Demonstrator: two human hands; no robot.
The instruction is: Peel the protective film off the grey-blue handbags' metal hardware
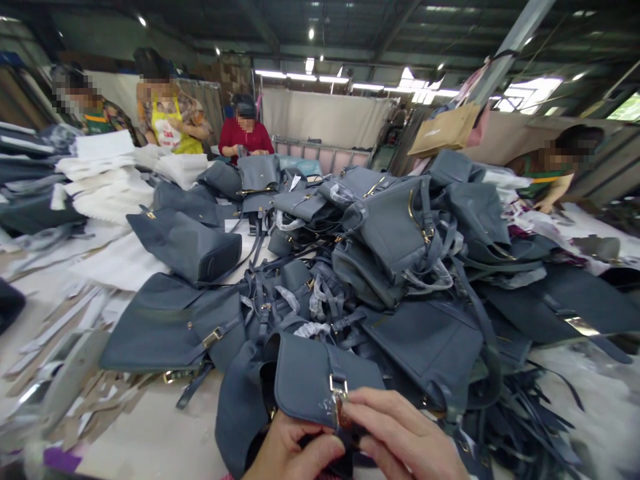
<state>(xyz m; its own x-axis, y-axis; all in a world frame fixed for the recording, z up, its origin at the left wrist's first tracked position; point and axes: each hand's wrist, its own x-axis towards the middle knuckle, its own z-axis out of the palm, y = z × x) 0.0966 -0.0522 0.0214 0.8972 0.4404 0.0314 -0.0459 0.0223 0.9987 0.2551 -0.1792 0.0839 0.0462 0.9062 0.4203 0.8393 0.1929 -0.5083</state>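
A dark blue-grey leather bag is right in front of me, its flap facing up. On the flap a short strap runs through a gold buckle, with a brown, shiny piece just below it. My left hand is closed on the flap's lower edge, thumb near the strap end. From the right, my right hand pinches the buckle strap beside the brown piece. The strap's tip is partly hidden by my fingers.
A big heap of similar bags with straps covers the table ahead. White foam sheets are stacked at left, above scattered strips. Loose straps lie at right. Several people work around the table, one in a red top.
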